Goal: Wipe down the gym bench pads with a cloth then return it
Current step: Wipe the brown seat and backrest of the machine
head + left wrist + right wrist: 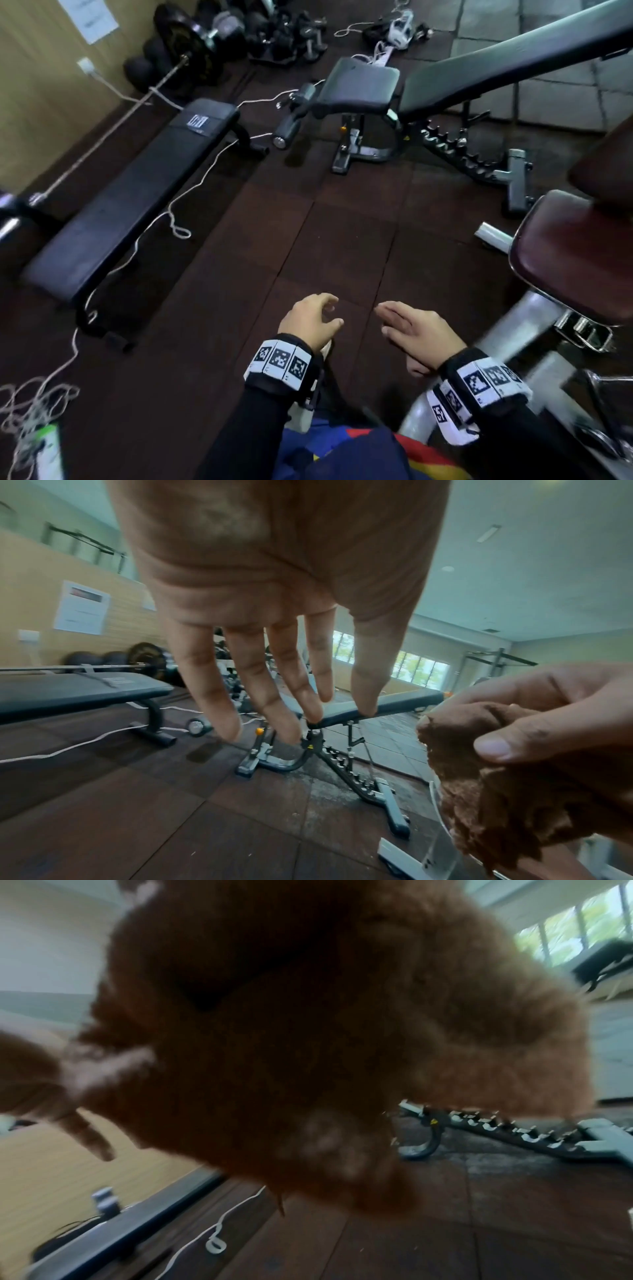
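Note:
In the head view my left hand (327, 313) hovers over the rubber floor with relaxed, spread fingers and nothing in it; the left wrist view shows its bare palm (274, 561). Beside it, my right hand (385, 320) pinches a fuzzy brown cloth (496, 791) between thumb and fingers. That cloth (291, 1028) fills the right wrist view and is hidden under the hand in the head view. A flat black bench (130, 198) lies ahead left. An adjustable bench stands ahead with its seat pad (356, 85) and raised back pad (513, 65). A maroon pad (575, 253) is close on my right.
A white cord (178, 205) snakes across the floor beside the flat bench and tangles at lower left (30, 404). A barbell with plates (185, 51) and dumbbells (284, 37) lie by the far wall. The maroon bench's metal frame (534, 329) is near my right arm.

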Demonstrator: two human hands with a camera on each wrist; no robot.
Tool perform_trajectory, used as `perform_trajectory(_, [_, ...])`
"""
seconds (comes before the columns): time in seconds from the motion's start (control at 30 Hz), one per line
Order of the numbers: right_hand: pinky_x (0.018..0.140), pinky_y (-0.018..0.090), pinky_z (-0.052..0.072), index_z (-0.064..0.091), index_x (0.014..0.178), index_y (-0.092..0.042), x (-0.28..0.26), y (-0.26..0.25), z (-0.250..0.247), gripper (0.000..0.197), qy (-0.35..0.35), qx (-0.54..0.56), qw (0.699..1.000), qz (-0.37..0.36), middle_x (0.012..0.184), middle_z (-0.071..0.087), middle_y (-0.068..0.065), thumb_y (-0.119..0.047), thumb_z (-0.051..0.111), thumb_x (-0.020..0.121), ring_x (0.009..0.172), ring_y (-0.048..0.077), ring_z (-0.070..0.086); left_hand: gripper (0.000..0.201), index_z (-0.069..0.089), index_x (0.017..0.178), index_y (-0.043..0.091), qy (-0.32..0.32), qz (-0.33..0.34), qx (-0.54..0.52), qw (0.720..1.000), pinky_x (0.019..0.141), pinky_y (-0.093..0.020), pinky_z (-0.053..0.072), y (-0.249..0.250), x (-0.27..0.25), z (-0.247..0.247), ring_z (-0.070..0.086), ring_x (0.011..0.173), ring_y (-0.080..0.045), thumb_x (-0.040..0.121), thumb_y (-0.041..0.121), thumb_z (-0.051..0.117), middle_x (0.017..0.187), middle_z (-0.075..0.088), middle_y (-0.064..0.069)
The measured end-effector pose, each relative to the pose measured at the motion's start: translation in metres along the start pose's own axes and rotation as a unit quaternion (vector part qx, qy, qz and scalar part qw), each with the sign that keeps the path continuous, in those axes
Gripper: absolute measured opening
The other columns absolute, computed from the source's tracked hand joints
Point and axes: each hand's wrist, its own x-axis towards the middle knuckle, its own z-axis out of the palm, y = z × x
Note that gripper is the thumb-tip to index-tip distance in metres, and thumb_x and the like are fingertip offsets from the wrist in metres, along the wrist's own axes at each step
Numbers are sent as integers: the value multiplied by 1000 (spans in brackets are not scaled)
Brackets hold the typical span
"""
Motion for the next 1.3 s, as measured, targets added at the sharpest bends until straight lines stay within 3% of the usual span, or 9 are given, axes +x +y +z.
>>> perform_trajectory(0.23, [91,33,48,53,115,-47,73,-17,-30,36,99,75,989,86,104,69,-10,-39,64,81,102,13,63,35,58,118,29,-86,90,90,988,90,-36,49,21,129,-65,61,98,-12,84,35,66,110,61,9])
perform_trajectory(0.43, [99,38,45,49,112,-50,106,-13,-38,38,152,171,963,143,111,68,-11,-37,65,80,110,11,61,39,56,122,30,-162,148,121,968,90,-35,49,50,202,-75,60,97,-11,84,36,64,111,60,11])
perform_trajectory(0.57, [90,10,43,48,108,-59,108,-1,-48,40,179,193,952,158,102,61,-39,-34,63,81,103,-6,60,36,56,118,34,-206,183,134,952,88,-33,49,77,232,-58,59,94,-8,83,38,63,108,58,15])
perform_trajectory(0.7, [94,37,49,51,110,-49,114,23,-70,37,207,241,926,205,111,68,-11,-31,65,81,105,11,63,33,57,115,35,-234,216,148,936,83,-28,48,114,263,-36,56,86,-4,83,37,64,105,58,17])
perform_trajectory(0.83, [99,35,46,51,108,-57,123,53,-102,32,239,266,913,199,116,61,-19,-37,62,85,113,7,58,34,56,116,34,-265,245,161,919,83,-28,48,163,299,-7,56,84,-3,84,37,64,105,58,17])
perform_trajectory(0.97, [97,38,47,54,119,-43,132,104,-150,35,240,260,906,233,118,64,-14,-35,61,86,110,12,60,35,56,118,33,-284,263,174,906,85,-31,49,224,332,27,57,86,-5,84,34,64,105,58,15])
perform_trajectory(1.1, [78,2,37,56,119,-38,127,150,-197,38,274,197,904,264,95,65,-23,-33,66,83,92,-3,61,36,57,119,32,-297,282,179,895,87,-32,50,286,356,60,59,90,-8,83,33,65,105,59,14])
perform_trajectory(1.13, [75,0,35,57,120,-37,125,158,-207,38,280,192,903,263,93,64,-24,-32,66,83,91,-4,60,37,57,119,31,-300,285,178,893,88,-33,50,300,361,68,60,91,-9,83,32,65,106,59,13])
perform_trajectory(1.3, [90,26,45,55,124,-34,115,196,-239,41,310,193,886,286,109,67,-12,-32,65,84,102,9,62,38,57,120,29,-335,305,196,869,89,-33,49,355,380,104,58,87,-9,83,31,66,105,59,11])
